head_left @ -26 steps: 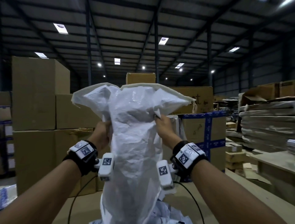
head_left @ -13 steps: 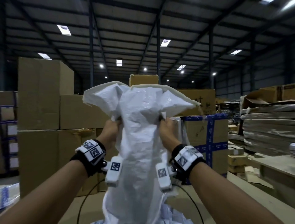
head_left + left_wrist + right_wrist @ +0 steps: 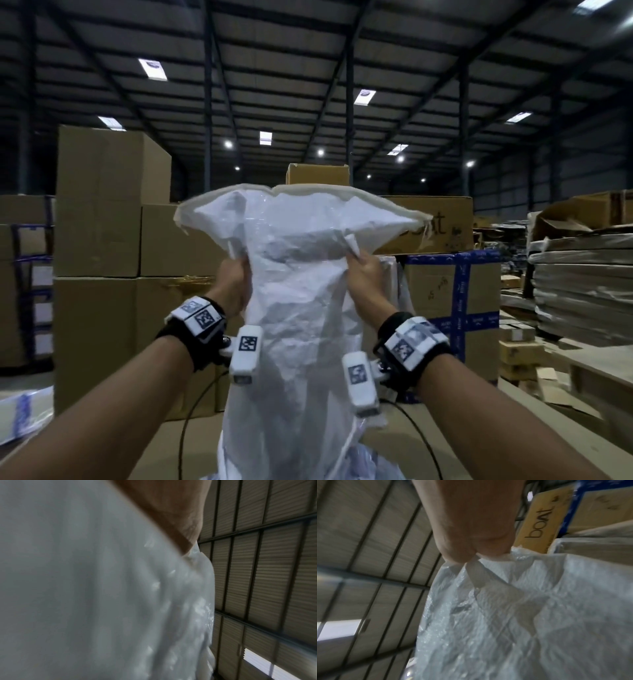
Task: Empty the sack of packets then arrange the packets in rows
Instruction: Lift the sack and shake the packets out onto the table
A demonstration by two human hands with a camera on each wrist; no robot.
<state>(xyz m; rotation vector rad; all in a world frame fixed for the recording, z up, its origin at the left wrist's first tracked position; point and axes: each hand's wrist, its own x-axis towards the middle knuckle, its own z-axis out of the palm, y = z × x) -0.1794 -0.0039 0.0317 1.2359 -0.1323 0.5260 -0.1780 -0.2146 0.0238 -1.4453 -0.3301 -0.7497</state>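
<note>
Warehouse roofing and stacked cardboard cartons [image 3: 97, 205] fill the background, and in front of them I have the white woven sack [image 3: 301, 308] lifted upside down above the counter [image 3: 462, 442]. My left hand [image 3: 230, 285] has its grip bunched tight on a fold of the sack's fabric on one side, and my right hand [image 3: 365, 274] pinches a gathered fold on the other; the right wrist view shows those fingers [image 3: 471, 547] curled hard round a twist of the weave. Both grips sit just below the sack's sewn bottom seam [image 3: 342, 189], which flares out above my fists, so I judge the hold is meant to keep the mouth pointing down and let the contents slide out. At the lower edge of the head view a heap of pale plastic packets [image 3: 370, 466] shows just under the mouth; how many remain inside I cannot tell. Bare counter lies to either side of the sack, room enough, I judge, to lay rows once the sack is set aside. Cartons stand close behind, and a stack of flattened board [image 3: 582, 284] is off to the right, well apart.
</note>
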